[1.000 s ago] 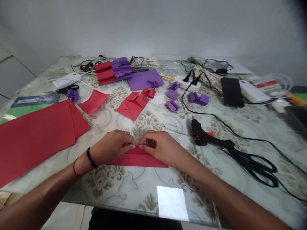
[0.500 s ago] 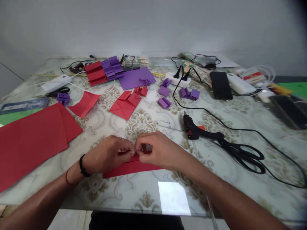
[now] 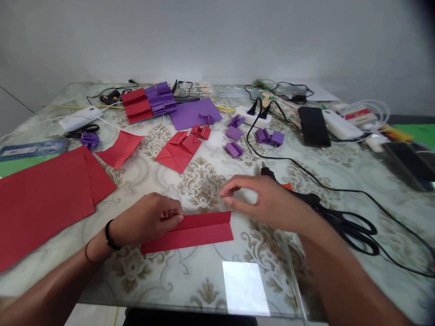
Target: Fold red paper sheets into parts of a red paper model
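While the fingers of your left hand (image 3: 146, 220) pinch the red strip (image 3: 204, 234) by its upper edge, at the frame's lower centre, those of your right hand (image 3: 273, 202) stand apart, empty, before the glue gun (image 3: 268, 172). You seem to be creasing the strip lengthwise; another pass calls for aligned edges.
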Motion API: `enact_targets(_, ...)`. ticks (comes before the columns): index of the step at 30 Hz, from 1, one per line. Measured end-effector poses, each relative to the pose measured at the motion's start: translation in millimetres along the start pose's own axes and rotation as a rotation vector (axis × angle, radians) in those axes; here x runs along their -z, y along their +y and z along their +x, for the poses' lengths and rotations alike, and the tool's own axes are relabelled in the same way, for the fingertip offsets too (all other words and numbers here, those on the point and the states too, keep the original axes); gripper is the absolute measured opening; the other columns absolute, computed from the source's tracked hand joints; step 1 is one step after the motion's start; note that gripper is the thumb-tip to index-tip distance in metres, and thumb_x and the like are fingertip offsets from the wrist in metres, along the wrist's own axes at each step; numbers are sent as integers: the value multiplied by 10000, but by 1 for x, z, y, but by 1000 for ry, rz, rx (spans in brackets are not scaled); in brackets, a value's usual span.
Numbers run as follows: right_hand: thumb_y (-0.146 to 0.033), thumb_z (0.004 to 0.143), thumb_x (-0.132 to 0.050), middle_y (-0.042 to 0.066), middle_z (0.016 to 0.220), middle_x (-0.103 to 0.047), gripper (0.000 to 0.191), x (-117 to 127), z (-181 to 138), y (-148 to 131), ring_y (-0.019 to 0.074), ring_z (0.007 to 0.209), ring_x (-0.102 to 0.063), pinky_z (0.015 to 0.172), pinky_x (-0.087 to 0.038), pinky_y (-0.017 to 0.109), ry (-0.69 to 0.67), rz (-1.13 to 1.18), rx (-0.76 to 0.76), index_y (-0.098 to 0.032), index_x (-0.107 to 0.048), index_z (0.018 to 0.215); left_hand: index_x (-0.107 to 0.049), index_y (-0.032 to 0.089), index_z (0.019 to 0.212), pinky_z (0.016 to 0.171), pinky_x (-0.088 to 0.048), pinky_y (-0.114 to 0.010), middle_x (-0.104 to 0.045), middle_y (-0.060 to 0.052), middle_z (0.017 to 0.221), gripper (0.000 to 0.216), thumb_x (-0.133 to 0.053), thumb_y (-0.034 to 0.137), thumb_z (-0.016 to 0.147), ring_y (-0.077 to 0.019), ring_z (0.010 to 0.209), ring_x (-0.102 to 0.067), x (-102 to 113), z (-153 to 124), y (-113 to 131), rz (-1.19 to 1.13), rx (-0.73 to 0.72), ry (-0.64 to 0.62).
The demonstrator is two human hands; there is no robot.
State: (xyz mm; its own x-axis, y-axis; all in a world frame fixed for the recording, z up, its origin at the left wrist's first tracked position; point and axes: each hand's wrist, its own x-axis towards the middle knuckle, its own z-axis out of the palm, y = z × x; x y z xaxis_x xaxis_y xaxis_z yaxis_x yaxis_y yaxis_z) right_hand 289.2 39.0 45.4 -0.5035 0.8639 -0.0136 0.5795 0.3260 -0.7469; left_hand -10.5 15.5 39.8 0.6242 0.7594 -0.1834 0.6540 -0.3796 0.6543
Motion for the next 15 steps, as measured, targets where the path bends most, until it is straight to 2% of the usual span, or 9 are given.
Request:
enact_targets(2, -229, 904, -712, 26, 1024, -781, 106, -21, 2, -12, 208, 962, -704, 875, -511, 324, -38, -50, 84, -233, -755, 1000, -724, 180, 824, 635, -419, -235, -696, 5, 717, 206, -561, 191, 950, -127, 644, -602, -6, 1, 2, 17, -29, 25)
enact_targets(5, -140, 929, -669, 15, 952, -775, 130, -44, 4, -26, 176, 877, -700, 805, -505, 291, -91, -69, 150, -222, -764, 963, -745, 192, 877, 659, -432, -246, -723, -10, 766, 214, -550, 195, 965, -141, 674, -636, -11, 1, 3, 29, -50, 62)
enact_targets(10, -59, 877, -662, -21, 806, -739, 173, -53, 3, -30, 135, 710, -639, 689, -450, 252, -51, -52, 127, -204, -754, 862, -714, 213, 938, 721, -458, -254, -733, -2, 875, 162, -577, 131, 912, -152, 767, -664, -15, 0, 6, -9, -90, 185)
enact_targets(15, -65, 864, -672, -26, 773, -710, 160, -60, 2, -32, 130, 699, -621, 683, -432, 248, -25, -32, 154, -202, -753, 848, -659, 203, 814, 696, -433, -244, -695, 33, 782, 166, -586, 55, 800, -125, 696, -621, -17, -1, 10, 5, -100, 209)
